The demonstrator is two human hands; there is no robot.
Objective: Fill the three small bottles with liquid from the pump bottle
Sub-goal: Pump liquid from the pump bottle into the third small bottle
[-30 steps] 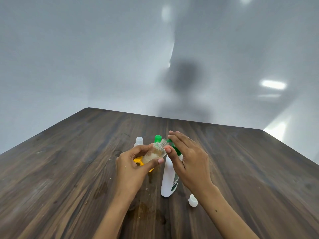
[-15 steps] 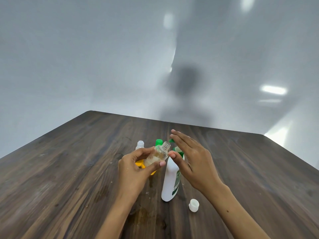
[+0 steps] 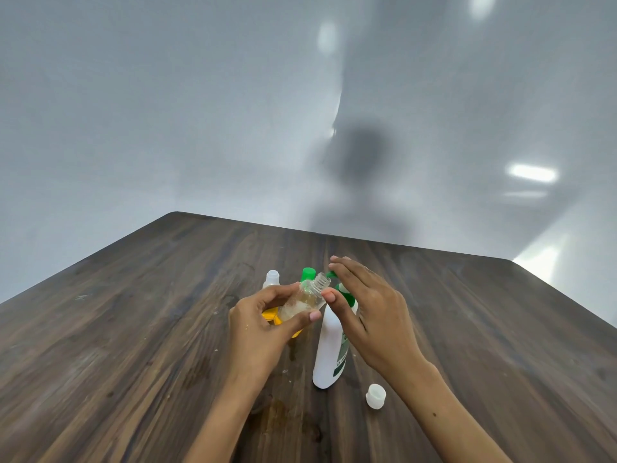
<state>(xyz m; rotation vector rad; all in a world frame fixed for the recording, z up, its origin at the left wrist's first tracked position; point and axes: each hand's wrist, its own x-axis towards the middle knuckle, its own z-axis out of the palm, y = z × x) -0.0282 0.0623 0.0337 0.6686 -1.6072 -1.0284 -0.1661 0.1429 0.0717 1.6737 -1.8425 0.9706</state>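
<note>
Near the lower centre of the frame the left hand point(image 3: 267, 324) grips a small clear bottle point(image 3: 305, 300) around its body, thumb below and fingers above, tilted so its open threaded neck points toward the green nozzle of the white pump bottle point(image 3: 332, 349) standing on the tabletop point(image 3: 133, 329). The right hand point(image 3: 370, 310) lies with fingers straight over the pump head, apparently ready to press. The small bottle looks light, thin-walled and possibly slick with liquid, so a hold on its body, clear of the neck, seems wise. The pump bottle is tall and narrow, likely tippy; pressing straight down should steady it. A white cap point(image 3: 375, 396) lies right of its base.
</note>
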